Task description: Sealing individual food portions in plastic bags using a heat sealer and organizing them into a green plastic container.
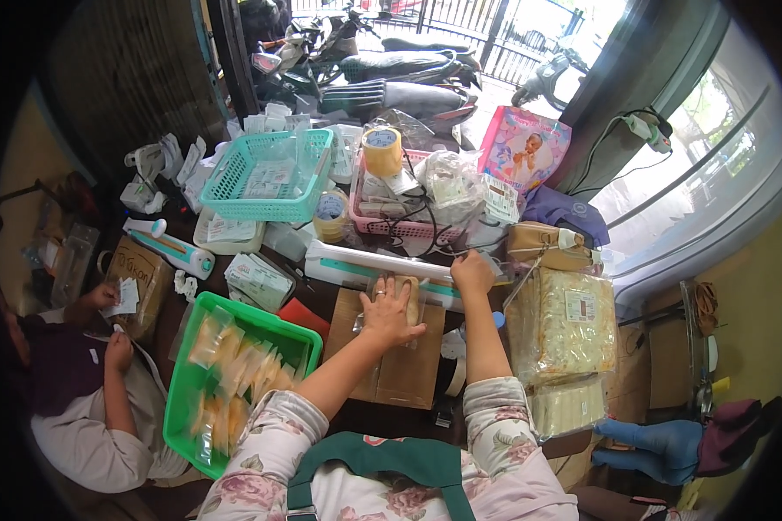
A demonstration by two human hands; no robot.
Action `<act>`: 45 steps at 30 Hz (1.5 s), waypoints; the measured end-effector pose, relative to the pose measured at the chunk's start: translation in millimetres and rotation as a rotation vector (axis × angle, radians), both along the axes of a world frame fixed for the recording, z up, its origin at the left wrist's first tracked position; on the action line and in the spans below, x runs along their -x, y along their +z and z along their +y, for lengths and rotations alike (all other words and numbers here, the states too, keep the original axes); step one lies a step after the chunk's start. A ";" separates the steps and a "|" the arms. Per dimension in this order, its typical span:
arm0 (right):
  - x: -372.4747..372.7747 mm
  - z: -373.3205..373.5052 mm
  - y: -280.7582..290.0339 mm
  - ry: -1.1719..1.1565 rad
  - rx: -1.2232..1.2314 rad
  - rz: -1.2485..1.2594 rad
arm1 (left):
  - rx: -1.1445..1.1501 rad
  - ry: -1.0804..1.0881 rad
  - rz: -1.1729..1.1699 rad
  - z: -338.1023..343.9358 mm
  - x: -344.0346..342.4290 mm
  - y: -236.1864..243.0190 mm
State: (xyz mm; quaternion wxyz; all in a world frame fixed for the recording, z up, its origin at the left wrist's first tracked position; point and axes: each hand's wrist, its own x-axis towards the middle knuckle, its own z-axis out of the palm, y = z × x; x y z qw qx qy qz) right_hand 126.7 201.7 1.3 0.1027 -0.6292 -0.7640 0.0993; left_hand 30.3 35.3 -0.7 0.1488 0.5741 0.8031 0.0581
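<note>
Palm down, my left hand [389, 314] lies with fingers spread on a tan item in a clear plastic bag [412, 300]. The bag lies on a brown cardboard box [408, 373], its far end up against a long white and teal bag sealer [347, 262]. My right hand [473, 276] is closed on the right end of the sealer's arm. How its fingertips sit there is hidden. To the left of my left forearm, a green tub [172, 399] holds several small clear bags with orange-tan contents [256, 369].
Beyond the sealer stand a teal basket [226, 208], a pink basket [408, 227] and tape rolls [382, 151]. Large clear food packs [573, 321] are stacked at right. A second sealer [169, 247] lies at left, near a co-worker's hands [117, 347] holding a paper slip.
</note>
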 end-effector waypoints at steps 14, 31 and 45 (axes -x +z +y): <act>0.2 2.3 -7.2 -0.011 0.074 -0.013 | -0.033 0.013 0.001 -0.4 -0.4 -3.6; -1.9 -0.7 -25.2 0.006 0.005 -0.054 | -0.011 0.017 -0.029 1.1 0.7 0.4; -5.7 -0.3 -39.5 0.041 -0.110 -0.066 | -0.056 0.024 -0.044 -0.1 -0.3 -1.7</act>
